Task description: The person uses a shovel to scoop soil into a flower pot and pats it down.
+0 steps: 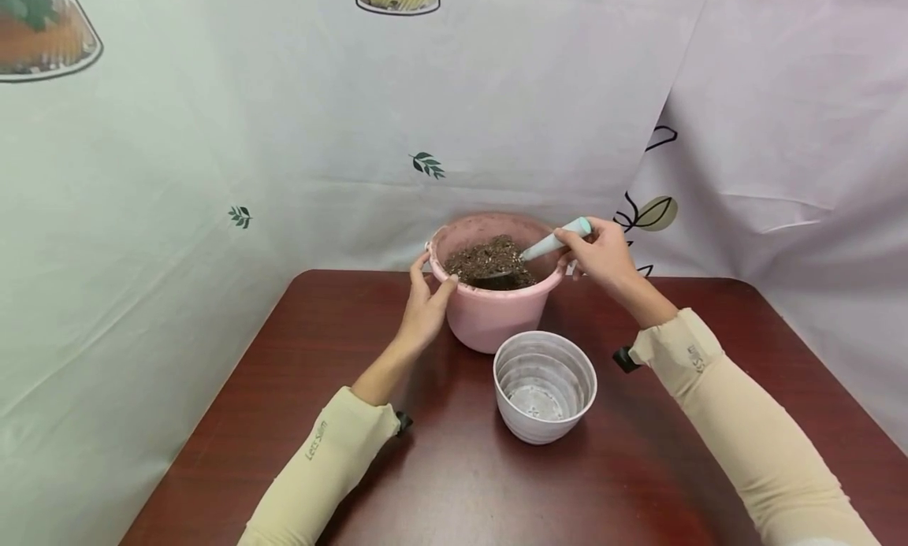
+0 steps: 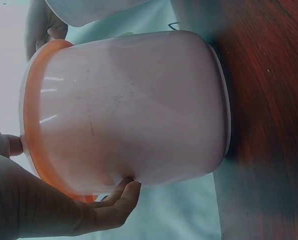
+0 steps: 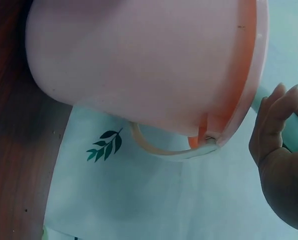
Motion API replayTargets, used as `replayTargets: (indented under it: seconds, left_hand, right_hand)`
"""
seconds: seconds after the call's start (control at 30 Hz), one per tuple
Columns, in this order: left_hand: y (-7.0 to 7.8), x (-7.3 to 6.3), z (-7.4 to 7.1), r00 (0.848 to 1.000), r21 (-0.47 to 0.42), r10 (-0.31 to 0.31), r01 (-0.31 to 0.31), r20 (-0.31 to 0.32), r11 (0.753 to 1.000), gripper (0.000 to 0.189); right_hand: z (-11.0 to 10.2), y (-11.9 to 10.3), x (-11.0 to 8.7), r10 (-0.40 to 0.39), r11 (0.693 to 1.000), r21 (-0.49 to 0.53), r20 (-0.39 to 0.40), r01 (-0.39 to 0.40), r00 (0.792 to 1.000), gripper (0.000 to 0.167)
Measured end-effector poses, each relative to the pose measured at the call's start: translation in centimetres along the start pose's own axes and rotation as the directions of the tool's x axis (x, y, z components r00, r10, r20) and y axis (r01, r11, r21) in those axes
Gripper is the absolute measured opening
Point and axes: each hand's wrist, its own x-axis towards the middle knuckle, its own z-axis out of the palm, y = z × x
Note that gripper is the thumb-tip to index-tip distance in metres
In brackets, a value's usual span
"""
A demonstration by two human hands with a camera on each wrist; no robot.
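Observation:
A pink bucket (image 1: 496, 319) stands upright at the back of the table, with dark brown soil (image 1: 489, 256) inside. My left hand (image 1: 423, 306) holds its left rim, thumb on the lip and fingers along the outer wall. In my right hand (image 1: 601, 253) is the pale blue handle of a trowel (image 1: 556, 240), pinched between thumb and fingers above the right rim. The trowel slants down into the soil, and its dark blade is partly buried. Just in front of the bucket sits a whitish plant pot (image 1: 545, 429), with only its holed bottom showing inside.
The dark red wooden table (image 1: 340, 325) carries the bucket and pot. Behind and beside it hangs a white printed cloth (image 1: 319, 136). The bucket's pale carrying handle (image 3: 163, 152) hangs on its outside in the right wrist view.

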Motion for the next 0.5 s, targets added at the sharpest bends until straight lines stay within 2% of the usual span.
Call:
replayTargets:
  seconds: [0.27,0.5]
  left_hand:
    - [-0.17,0.12,0.19,0.999,-0.027,0.039,-0.04,-0.016,0.999,0.069]
    - [-0.57,0.18,0.33,0.995,0.054,0.087,-0.085,-0.041,0.995,0.068]
  right_hand:
    - [-0.5,0.36,-0.46,-0.065,0.997,0.039,-0.035,0.067,0.997,0.024]
    - [-0.72,0.41,-0.92,-0.09,0.989,0.108,-0.091,0.099,0.992,0.016]
